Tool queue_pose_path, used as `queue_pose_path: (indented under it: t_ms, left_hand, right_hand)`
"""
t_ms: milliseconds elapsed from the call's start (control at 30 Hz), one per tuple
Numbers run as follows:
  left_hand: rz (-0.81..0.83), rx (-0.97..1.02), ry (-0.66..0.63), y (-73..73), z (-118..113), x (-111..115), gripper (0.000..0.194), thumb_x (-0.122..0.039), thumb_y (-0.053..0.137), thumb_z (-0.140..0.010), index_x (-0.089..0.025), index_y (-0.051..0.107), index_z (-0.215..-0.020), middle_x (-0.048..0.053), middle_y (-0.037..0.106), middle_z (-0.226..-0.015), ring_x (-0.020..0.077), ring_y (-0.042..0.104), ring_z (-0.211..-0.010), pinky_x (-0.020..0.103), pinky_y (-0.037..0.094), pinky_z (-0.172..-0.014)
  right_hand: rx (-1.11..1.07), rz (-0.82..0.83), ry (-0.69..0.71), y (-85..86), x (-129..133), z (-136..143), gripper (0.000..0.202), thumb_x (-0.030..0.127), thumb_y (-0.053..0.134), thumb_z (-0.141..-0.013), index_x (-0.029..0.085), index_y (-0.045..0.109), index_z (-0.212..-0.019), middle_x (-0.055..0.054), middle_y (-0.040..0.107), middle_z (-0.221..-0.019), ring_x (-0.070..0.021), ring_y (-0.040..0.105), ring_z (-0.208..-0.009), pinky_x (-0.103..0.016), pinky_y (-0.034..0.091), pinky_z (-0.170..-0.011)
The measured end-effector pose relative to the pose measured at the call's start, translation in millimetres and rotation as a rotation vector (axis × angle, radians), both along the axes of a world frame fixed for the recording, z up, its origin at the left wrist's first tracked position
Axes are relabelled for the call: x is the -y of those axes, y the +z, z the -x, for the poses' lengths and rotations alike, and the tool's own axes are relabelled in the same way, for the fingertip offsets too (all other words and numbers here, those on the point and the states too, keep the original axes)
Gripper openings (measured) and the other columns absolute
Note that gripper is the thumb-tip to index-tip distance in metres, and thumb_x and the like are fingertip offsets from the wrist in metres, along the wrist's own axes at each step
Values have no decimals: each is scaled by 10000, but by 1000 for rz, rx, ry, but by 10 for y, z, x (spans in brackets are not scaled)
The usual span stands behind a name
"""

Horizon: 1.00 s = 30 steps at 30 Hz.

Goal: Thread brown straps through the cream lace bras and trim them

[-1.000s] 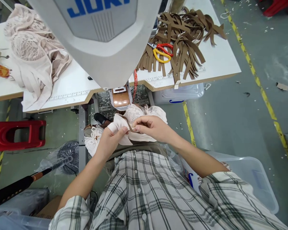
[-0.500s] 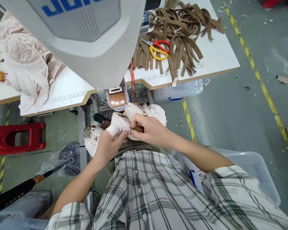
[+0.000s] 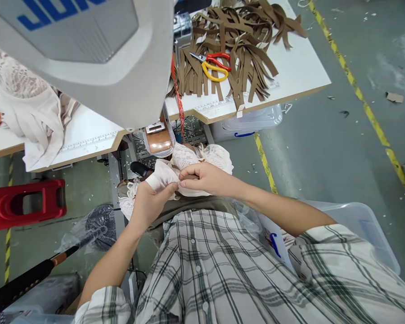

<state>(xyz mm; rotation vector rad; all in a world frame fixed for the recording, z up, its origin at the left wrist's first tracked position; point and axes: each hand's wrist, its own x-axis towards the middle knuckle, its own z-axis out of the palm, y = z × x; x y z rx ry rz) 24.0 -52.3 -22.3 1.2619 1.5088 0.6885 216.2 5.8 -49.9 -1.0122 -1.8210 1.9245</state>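
A pale lace bra (image 3: 216,156) lies across my lap, its cups on the right and more lace on the left. My left hand (image 3: 151,199) is closed on the smooth white band of the bra, thumb on top. Close beside it, my right hand (image 3: 207,179) pinches the edge of the same bra with thumb and forefinger. The fingertips of both hands nearly meet, and the exact bit between them is hidden. Just beyond the hands is the sewing machine's narrow arm with a brown plate (image 3: 160,140).
The sewing machine head (image 3: 121,76) hangs over the table. Brown fabric strips (image 3: 253,67) and red-yellow scissors (image 3: 216,65) lie at right; pale lace garments (image 3: 37,108) at left. A red stool (image 3: 50,202) stands at left, a clear plastic bin (image 3: 367,225) at right.
The view has shifted a little, moving the machine head leftward. Both hands keep hold of the bra, and their fingertips have shifted slightly along its edge.
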Motion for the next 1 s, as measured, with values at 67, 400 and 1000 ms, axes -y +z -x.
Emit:
queue_pose_path:
  t_ms: [67, 400, 1000]
  left_hand:
    - [2, 45, 10, -35, 10, -12, 223, -339, 686, -855, -122, 732, -873, 52, 746, -831, 187, 655, -785, 286, 513, -761]
    - [-82, 217, 131, -20, -119, -45, 170, -307, 709, -850, -148, 691, -793, 25, 682, -768, 151, 615, -742, 254, 511, -717]
    - [-488, 183, 240, -129, 128, 185, 932, -853, -16, -805, -325, -95, -1570, 190, 545, -1425, 337, 563, -1284, 547, 482, -969]
  right_hand:
    - [-38, 64, -22, -23, 10, -1, 170, 301, 592, -869, 160, 656, -798, 57, 512, -585, -83, 399, -553, -248, 247, -547]
    - [16, -37, -160, 59, 74, 15, 201, 336, 598, -870, 171, 632, -759, 65, 391, -591, -81, 357, -574, -243, 260, -542]
    - [74, -100, 289, 876, -769, 227, 115, 293, 622, -780, 188, 660, -809, 51, 479, -580, -70, 365, -487, -246, 236, -483]
